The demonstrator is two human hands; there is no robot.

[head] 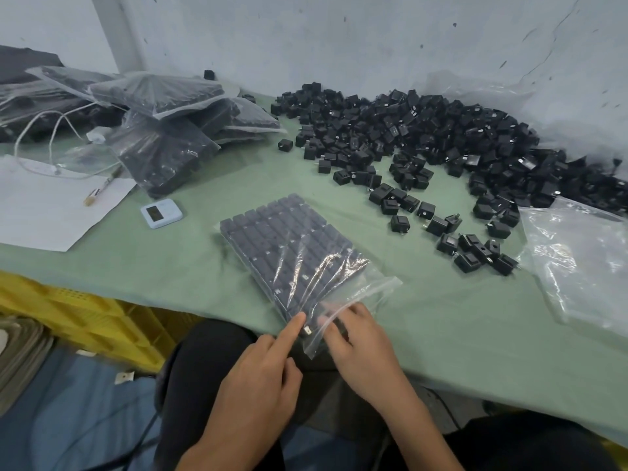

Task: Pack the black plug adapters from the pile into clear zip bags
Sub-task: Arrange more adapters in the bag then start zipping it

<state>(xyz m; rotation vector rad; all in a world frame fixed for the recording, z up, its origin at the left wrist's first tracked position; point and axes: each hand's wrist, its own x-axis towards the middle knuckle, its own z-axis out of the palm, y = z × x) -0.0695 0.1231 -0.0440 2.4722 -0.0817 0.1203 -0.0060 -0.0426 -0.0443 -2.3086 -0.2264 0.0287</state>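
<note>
The pile of black plug adapters (441,141) sprawls well beyond the fingers, to the right. The clear zip bag (299,253), packed with rows of adapters, stretches away from the fingertips. The left hand (258,379) presses a straight forefinger on its mouth. The right hand (360,348) has blurred fingers at that mouth, grip unclear.

Left hand (261,379): index finger straight, pointing forward-right, other fingers curled under. Right hand (362,341): palm down, fingers reaching forward, blurred; grip unclear. Forearms bare.
</note>
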